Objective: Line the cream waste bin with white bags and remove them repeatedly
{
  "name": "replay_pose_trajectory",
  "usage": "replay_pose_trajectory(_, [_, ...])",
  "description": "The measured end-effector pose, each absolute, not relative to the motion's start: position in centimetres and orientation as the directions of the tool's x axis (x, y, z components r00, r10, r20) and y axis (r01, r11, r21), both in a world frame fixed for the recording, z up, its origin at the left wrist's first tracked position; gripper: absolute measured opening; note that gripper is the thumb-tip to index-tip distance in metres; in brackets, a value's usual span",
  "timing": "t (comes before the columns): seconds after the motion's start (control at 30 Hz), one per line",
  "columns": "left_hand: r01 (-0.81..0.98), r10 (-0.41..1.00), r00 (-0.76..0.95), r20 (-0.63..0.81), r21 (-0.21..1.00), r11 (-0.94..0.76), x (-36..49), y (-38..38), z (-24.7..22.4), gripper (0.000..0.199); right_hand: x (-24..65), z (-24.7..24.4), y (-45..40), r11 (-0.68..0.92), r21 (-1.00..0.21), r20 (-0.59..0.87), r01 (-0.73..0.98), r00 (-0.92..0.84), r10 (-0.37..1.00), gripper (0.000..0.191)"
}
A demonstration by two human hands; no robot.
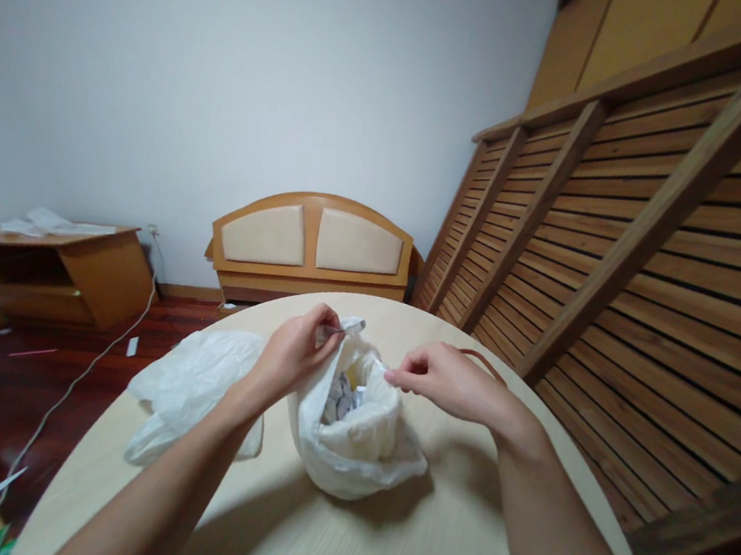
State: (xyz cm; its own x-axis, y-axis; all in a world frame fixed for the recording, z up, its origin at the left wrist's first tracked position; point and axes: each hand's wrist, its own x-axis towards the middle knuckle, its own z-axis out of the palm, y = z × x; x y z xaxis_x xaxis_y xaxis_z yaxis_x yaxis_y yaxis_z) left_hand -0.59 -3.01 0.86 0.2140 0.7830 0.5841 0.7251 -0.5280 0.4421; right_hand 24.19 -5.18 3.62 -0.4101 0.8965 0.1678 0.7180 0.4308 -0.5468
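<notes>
A white plastic bag [346, 465] stands on the round table with its mouth open, draped as if over a container that I cannot see. Crumpled greyish stuff [342, 398] lies inside it, too small to name. My left hand [307, 346] pinches the bag's rim at the far left of the mouth, where a bit of the edge sticks up. At the right side of the mouth, my right hand [443, 378] has its thumb and forefinger closed on the rim. Another white plastic bag [192, 391] lies crumpled to the left, partly behind my left forearm.
The pale round table [431, 540] fills the foreground. Slatted wooden panels [669, 290] lean along the right. A headboard [312, 243] stands against the wall behind. On the left are a low cabinet [97, 278] with papers [53, 225] and a white cable [81, 376] across the floor.
</notes>
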Motion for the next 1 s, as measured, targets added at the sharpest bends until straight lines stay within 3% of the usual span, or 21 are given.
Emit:
replay_pose_trajectory(0.17, [0.485, 0.718, 0.243, 0.653, 0.559, -0.672, -0.2, -3.3, 1.2, 0.016, 23.8, 2.3, -3.5, 0.521, -0.597, 0.395, 0.609, -0.342, 0.853, 0.020])
replay_pose_trajectory(0.37, [0.427, 0.655, 0.343, 0.674, 0.509, -0.748, 0.4, -4.6, 2.5, 0.015, 22.4, 1.4, -2.6, 0.668, -0.577, 0.567, 0.469, -0.358, 0.741, 0.035])
replay_pose_trajectory(0.43, [0.410, 0.643, 0.369, 0.672, 0.503, -0.761, 0.5, -4.8, 2.7, 0.015, 21.9, 1.4, -2.7, 0.708, -0.558, 0.604, 0.433, -0.373, 0.704, 0.030])
replay_pose_trajectory(0.53, [0.427, 0.645, 0.361, 0.674, 0.495, -0.757, 0.5, -4.8, 2.7, 0.015, 21.5, 1.4, -2.7, 0.731, -0.525, 0.646, 0.436, -0.355, 0.676, 0.011])
replay_pose_trajectory(0.73, [0.498, 0.704, 0.182, 0.686, 0.553, -0.668, 0.1, -4.2, 2.4, 0.015, 21.8, 1.9, -2.7, 0.688, -0.525, 0.703, 0.501, -0.202, 0.682, 0.010])
replay_pose_trajectory(1.0, [0.485, 0.758, 0.024, 0.651, 0.656, -0.578, -0.5, -3.3, 2.1, 0.020, 22.4, 1.9, -2.5, 0.677, -0.541, 0.667, 0.499, -0.237, 0.707, 0.011])
